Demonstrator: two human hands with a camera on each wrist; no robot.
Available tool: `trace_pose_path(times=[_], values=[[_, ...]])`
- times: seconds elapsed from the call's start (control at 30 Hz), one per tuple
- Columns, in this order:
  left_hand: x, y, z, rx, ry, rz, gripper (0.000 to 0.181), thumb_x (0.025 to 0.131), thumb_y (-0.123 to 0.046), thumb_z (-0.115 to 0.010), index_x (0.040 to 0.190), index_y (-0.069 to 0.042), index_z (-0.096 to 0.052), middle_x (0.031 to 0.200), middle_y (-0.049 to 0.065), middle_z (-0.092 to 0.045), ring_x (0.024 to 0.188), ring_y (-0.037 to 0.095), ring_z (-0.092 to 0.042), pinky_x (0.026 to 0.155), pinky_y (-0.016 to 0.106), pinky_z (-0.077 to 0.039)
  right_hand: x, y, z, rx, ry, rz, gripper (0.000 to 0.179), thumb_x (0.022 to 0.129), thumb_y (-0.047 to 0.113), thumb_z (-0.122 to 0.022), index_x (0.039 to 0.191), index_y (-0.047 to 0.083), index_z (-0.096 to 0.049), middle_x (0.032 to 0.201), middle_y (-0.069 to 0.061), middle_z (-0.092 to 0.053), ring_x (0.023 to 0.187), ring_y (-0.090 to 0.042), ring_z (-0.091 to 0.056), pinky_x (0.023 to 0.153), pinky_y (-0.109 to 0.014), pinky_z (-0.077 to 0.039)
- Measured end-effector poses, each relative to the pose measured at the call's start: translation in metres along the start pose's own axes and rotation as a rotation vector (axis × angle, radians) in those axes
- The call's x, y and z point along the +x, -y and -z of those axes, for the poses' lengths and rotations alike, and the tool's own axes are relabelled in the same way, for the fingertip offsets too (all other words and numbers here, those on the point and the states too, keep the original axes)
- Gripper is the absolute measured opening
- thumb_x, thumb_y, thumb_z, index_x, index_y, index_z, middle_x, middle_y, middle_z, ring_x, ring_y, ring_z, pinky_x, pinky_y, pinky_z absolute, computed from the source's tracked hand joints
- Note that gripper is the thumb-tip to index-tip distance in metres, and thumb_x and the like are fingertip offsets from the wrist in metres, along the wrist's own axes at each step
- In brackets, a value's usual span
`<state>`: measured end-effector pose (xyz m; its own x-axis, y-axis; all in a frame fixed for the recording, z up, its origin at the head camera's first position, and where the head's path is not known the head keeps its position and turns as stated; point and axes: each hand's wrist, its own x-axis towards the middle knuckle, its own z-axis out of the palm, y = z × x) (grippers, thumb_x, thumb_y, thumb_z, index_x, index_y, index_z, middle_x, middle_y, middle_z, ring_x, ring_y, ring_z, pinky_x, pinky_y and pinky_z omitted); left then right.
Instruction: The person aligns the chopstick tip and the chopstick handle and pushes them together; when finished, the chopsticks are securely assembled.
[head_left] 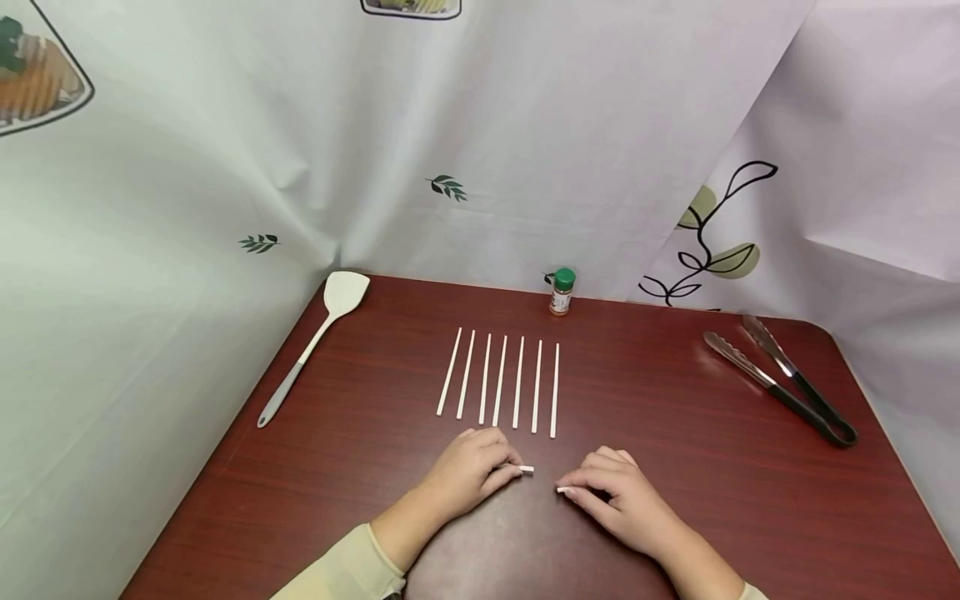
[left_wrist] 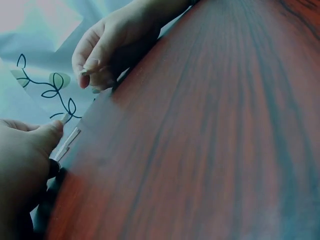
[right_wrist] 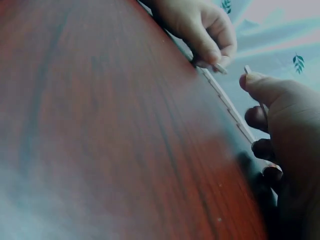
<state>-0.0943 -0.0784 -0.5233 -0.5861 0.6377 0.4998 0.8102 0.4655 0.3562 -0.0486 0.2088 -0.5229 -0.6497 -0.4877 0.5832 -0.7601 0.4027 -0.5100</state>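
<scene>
My left hand (head_left: 480,467) pinches a thin white stick (head_left: 527,469) between thumb and fingers. One end pokes out toward the right, and the rest is hidden by the hand. Opposite it, a second thin white stick (head_left: 562,490) is pinched in my right hand (head_left: 618,504), its tip pointing left. In the right wrist view, part of that stick (right_wrist: 263,109) also shows behind the thumb. A small gap separates the two tips, low over the table. Just beyond the hands, several long white sticks (head_left: 518,383) lie side by side in a row.
A spatula (head_left: 311,342) with a cream head lies at the table's left edge. The green-capped spice jar (head_left: 561,292) stands at the back. Metal tongs (head_left: 783,379) with black handles lie spread at the right. Printed white cloth (head_left: 525,150) hangs behind the dark red table (head_left: 637,375).
</scene>
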Motion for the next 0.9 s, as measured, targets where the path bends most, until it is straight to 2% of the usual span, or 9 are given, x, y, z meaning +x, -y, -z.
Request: trace_pose_path(times=[0.13,0.23,0.33,0.43,0.53,0.7,0.9], values=[[0.0,-0.002,-0.001,-0.043,-0.048,0.032,0.005,0.097,-0.021,-0.079,0.099,-0.019,-0.074,0.097,-0.007,-0.062,0.084,0.006,-0.062,0.077,0.023,-0.053,-0.001,-0.001,-0.003,0.036,-0.035,-0.017,0.017,0.096,0.014,-0.079,0.11,0.023,-0.08,0.102,0.014,-0.074,0.093,-0.003,-0.062,0.088,-0.026,-0.036],[0.001,-0.004,-0.002,-0.07,-0.057,0.049,0.007,0.098,-0.019,-0.078,0.1,-0.017,-0.072,0.102,-0.005,-0.062,0.088,0.006,-0.062,0.079,0.021,-0.053,-0.001,-0.003,-0.004,0.041,-0.093,-0.017,0.021,0.09,0.007,-0.083,0.109,0.017,-0.082,0.101,0.007,-0.077,0.092,-0.009,-0.069,0.089,-0.025,-0.042],[0.001,-0.006,-0.003,-0.101,-0.034,0.029,0.007,0.099,-0.016,-0.077,0.101,-0.016,-0.07,0.105,-0.004,-0.062,0.092,0.007,-0.062,0.082,0.021,-0.053,0.0,-0.005,-0.005,0.04,-0.157,0.013,0.027,0.083,0.0,-0.086,0.108,0.011,-0.083,0.099,0.003,-0.079,0.087,-0.013,-0.073,0.086,-0.027,-0.049],[0.002,-0.01,-0.004,-0.127,-0.003,-0.012,0.007,0.099,-0.015,-0.075,0.101,-0.015,-0.069,0.105,-0.003,-0.062,0.092,0.006,-0.063,0.084,0.02,-0.053,0.0,-0.006,-0.006,0.067,-0.196,0.058,0.023,0.082,0.0,-0.087,0.103,0.008,-0.084,0.094,0.002,-0.079,0.081,-0.014,-0.073,0.08,-0.028,-0.05],[0.003,-0.014,-0.005,-0.133,0.022,-0.029,0.006,0.1,-0.015,-0.074,0.102,-0.015,-0.069,0.105,-0.004,-0.063,0.091,0.005,-0.063,0.083,0.019,-0.052,0.001,-0.006,-0.007,0.112,-0.203,0.084,0.018,0.082,0.0,-0.088,0.099,0.007,-0.084,0.089,0.002,-0.077,0.077,-0.013,-0.07,0.076,-0.026,-0.051],[0.003,-0.017,-0.003,-0.14,0.039,-0.018,0.005,0.1,-0.015,-0.073,0.103,-0.015,-0.07,0.105,-0.005,-0.063,0.092,0.005,-0.063,0.083,0.019,-0.052,0.0,-0.003,-0.007,0.15,-0.188,0.063,0.03,0.071,-0.012,-0.089,0.096,0.005,-0.084,0.094,-0.004,-0.076,0.083,-0.018,-0.072,0.08,-0.018,-0.055],[0.003,-0.019,-0.003,-0.159,0.018,-0.018,0.008,0.097,-0.013,-0.075,0.102,-0.016,-0.07,0.104,-0.006,-0.064,0.091,0.004,-0.063,0.083,0.017,-0.052,-0.002,-0.003,-0.007,0.188,-0.197,0.035,0.037,0.068,-0.017,-0.088,0.098,0.003,-0.084,0.097,-0.005,-0.076,0.084,-0.017,-0.072,0.077,-0.017,-0.056]])
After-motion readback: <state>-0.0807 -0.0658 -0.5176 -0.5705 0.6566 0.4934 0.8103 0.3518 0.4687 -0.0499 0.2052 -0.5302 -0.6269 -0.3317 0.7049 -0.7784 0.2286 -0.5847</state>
